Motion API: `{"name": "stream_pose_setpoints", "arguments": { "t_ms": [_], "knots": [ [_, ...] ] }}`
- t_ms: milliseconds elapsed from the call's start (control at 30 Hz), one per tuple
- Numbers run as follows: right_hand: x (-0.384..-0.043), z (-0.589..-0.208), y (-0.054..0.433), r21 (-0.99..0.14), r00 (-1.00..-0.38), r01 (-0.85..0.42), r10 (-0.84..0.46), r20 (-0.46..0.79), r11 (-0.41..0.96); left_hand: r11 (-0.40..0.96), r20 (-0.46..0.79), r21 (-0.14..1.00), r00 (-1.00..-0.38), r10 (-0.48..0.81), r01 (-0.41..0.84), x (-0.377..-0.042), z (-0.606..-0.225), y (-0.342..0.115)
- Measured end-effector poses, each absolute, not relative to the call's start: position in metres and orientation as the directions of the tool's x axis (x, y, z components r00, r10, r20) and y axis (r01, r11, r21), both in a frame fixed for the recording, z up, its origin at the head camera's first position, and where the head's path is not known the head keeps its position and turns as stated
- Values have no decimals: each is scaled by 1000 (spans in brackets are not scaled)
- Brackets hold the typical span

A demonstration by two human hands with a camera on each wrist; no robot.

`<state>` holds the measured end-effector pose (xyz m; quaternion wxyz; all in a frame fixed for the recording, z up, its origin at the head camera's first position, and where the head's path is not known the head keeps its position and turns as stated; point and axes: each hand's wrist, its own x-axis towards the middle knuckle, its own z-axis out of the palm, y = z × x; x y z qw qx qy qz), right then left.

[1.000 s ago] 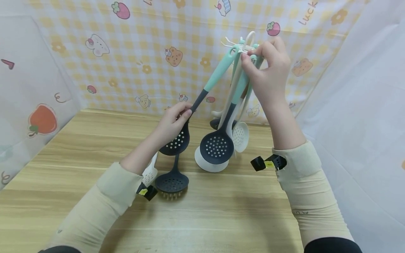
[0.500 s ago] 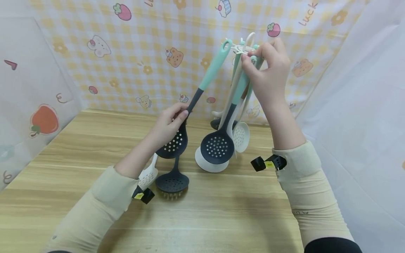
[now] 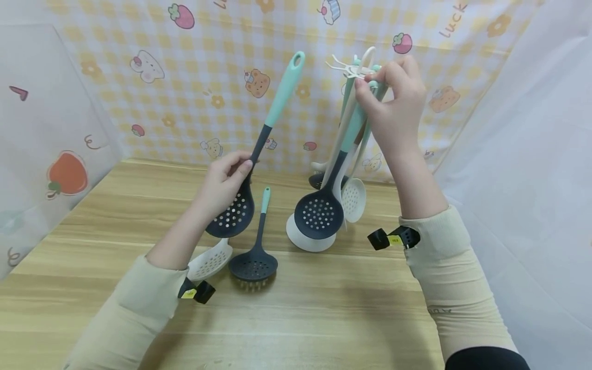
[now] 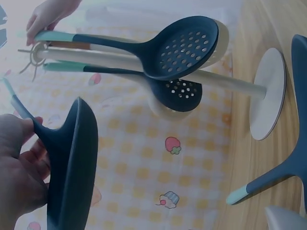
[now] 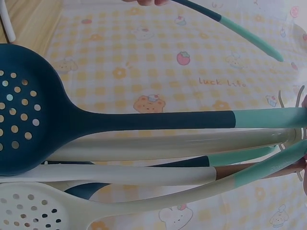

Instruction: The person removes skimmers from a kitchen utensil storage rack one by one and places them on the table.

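In the head view my left hand [image 3: 222, 182] pinches the dark neck of a skimmer [image 3: 283, 95] with a mint handle, its perforated bowl hanging below the fingers. That skimmer is apart from the white utensil rack [image 3: 300, 239]. My right hand [image 3: 395, 105] pinches at the rack's top, where the handle ends hang; which part it holds is partly hidden. On the rack hang a dark skimmer [image 3: 319, 215], a cream skimmer [image 3: 354, 199] and other utensils. The left wrist view shows the held skimmer [image 4: 72, 158] side-on, the rack's pole [image 4: 230, 82] beyond it.
A second dark skimmer [image 3: 253, 263] with a mint handle end lies on the wooden table [image 3: 324, 313], with prongs showing below its bowl. Beside it lies a white slotted utensil [image 3: 211, 262], partly behind my left wrist. A checked cloth [image 3: 185, 103] hangs behind.
The skimmer in my left hand has moved left, its handle loop coming away from the rack's hooks. My right hand stays at the rack's top.
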<state>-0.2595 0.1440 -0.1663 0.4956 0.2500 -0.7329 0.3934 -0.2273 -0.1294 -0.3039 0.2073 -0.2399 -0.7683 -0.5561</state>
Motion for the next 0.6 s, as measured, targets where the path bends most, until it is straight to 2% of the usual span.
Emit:
{"name": "stream_pose_setpoints", "arguments": {
  "t_ms": [233, 600],
  "knots": [
    [-259, -168, 145, -331, -383, -756, 29, 923, 564, 318, 529, 791, -845, 75, 524, -220, -312, -141],
    [-258, -167, 142, -332, -381, -762, 30, 924, 556, 360, 517, 801, -856, -18, 477, -211, -322, -166]
  ]
}}
